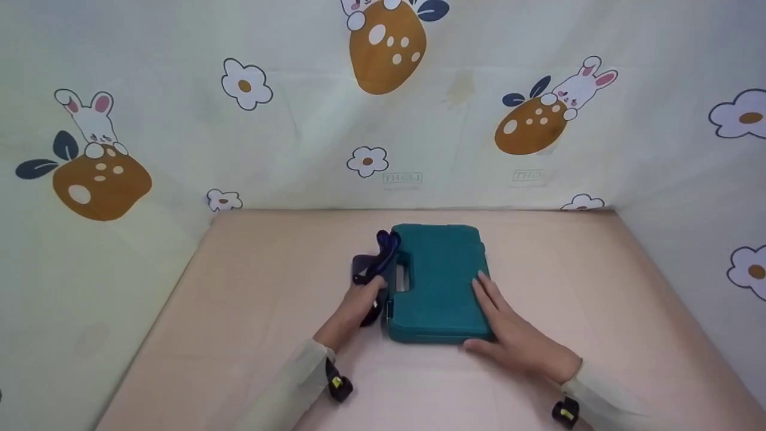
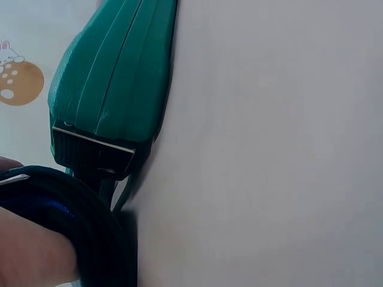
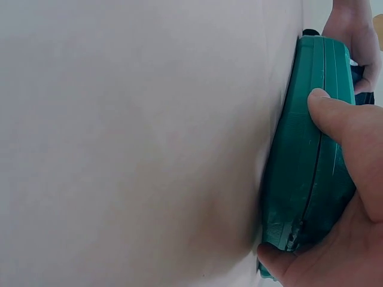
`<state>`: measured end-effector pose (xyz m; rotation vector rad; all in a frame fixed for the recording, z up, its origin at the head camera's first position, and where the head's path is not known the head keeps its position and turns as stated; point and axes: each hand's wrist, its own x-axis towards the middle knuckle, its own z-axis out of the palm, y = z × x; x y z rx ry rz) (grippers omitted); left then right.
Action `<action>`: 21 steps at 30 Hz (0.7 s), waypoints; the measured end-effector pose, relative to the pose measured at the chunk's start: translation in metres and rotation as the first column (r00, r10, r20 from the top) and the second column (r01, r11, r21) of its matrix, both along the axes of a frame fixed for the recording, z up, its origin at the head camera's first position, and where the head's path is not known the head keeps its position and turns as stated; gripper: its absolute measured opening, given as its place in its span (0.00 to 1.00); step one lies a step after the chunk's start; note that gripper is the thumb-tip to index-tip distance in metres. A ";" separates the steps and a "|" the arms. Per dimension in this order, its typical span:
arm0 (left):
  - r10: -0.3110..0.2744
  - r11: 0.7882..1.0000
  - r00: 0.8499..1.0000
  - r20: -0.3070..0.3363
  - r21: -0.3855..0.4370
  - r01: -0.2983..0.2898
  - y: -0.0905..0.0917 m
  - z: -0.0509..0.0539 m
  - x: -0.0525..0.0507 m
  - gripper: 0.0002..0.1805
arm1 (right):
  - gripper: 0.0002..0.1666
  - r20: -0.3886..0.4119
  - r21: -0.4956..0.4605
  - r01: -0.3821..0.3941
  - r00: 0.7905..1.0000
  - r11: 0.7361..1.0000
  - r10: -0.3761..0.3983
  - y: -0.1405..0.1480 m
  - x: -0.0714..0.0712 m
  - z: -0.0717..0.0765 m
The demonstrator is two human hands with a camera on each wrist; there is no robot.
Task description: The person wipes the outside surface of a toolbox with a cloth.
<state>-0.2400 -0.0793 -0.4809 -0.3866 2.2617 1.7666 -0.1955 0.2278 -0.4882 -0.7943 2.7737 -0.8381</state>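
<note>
A closed green plastic carrying case lies flat on the table, its handle cutout on the left side. My left hand grips a dark blue looped strap-like item just left of that handle. Its exact kind is unclear, and the hand hides part of it. In the left wrist view the thumb lies against the dark loop, close to the case's black latch. My right hand rests against the case's right side with fingers extended. Its thumb touches the front side near the seam.
A flat dark grey-blue piece shows beside the strap; whether they are joined I cannot tell. The pinkish tabletop meets a patterned cloth wall at the back, with similar cloth on both sides.
</note>
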 end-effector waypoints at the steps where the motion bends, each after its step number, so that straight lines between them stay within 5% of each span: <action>1: -0.001 1.000 1.000 0.008 0.002 0.001 0.000 0.000 0.002 0.33 | 0.67 0.002 0.004 0.002 1.000 1.000 -0.002 0.000 0.000 0.000; 10: 0.012 1.000 0.998 0.066 -0.021 -0.011 -0.001 0.004 0.018 0.34 | 0.66 0.009 0.005 0.018 1.000 1.000 -0.018 0.000 0.001 0.001; 21: 0.036 0.998 0.999 0.012 0.057 -0.037 0.002 0.002 0.043 0.28 | 0.67 0.024 0.026 0.024 0.999 0.999 -0.025 -0.002 0.001 0.001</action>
